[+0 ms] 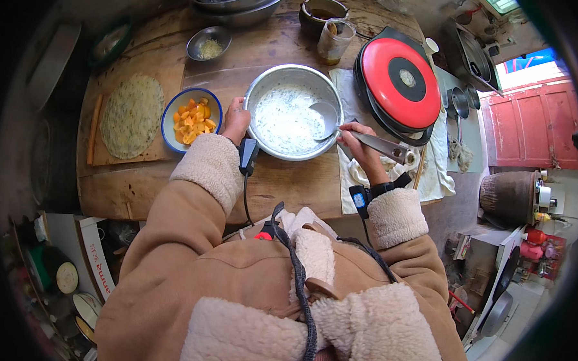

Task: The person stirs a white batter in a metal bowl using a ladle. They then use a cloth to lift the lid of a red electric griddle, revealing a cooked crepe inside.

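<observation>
A metal bowl [291, 153] stands on the wooden table in front of me, holding pale batter [286, 113] with green flecks. My left hand [237, 118] grips the bowl's left rim. In my right hand [360, 137] is the handle of a metal ladle [324, 118], whose head rests in the batter against the bowl's right side. Left of my left hand is a blue-rimmed enamel bowl [169, 140] of cut orange pieces [191, 121]. Farther left, a round flat flecked pancake [132, 115] lies on a wooden board [173, 91] beside a rolling pin [95, 129].
A red electric griddle [376, 63] with its lid down stands at the right, on a white cloth [434, 172]. Behind the batter bowl are a small metal bowl [194, 50], a clear plastic jar [334, 44], a dark pot [308, 24] and stacked metal basins [238, 13].
</observation>
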`<state>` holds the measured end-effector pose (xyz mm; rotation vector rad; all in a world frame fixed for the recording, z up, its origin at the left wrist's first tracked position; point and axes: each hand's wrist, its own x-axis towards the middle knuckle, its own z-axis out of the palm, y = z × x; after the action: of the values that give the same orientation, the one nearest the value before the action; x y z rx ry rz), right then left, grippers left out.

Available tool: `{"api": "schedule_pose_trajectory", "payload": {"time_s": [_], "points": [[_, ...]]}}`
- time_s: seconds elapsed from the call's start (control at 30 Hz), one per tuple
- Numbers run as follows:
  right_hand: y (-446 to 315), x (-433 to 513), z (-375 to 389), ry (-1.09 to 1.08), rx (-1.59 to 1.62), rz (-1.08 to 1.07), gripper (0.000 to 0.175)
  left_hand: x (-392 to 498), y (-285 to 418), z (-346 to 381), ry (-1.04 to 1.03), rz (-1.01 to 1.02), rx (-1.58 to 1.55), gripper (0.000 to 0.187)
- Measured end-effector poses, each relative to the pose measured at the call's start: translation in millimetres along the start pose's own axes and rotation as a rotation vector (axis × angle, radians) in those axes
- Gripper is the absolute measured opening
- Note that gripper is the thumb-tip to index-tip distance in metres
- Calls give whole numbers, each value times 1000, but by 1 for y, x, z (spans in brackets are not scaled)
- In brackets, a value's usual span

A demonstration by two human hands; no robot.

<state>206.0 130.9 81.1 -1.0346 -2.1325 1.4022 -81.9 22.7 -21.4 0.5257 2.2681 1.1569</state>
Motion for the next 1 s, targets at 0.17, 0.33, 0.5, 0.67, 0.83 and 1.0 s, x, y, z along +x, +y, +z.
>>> {"api": "schedule_pose_trajectory", "payload": {"time_s": [0.17, 0.33, 0.5, 0.67, 0.83, 1.0], "points": [[-3, -19, 26, 10, 461, 394, 18, -10, -2, -3, -63, -27, -44, 35], [7, -17, 79, 123, 794, 461, 20, -34, 14, -14, -192, -252, -204, 38], [9, -7, 92, 181, 890, 430, 21, -41, 15, -23, -313, -344, -208, 37], [-10, -4, 67, 219, 767, 283, 21, -38, 8, -25, -293, -280, -200, 32], [-41, -6, 29, 242, 616, 131, 21, -29, 10, -18, -208, -183, -117, 32], [-70, -14, 0, 299, 473, 18, 19, -33, 8, -11, 16, 110, 92, 31]]}}
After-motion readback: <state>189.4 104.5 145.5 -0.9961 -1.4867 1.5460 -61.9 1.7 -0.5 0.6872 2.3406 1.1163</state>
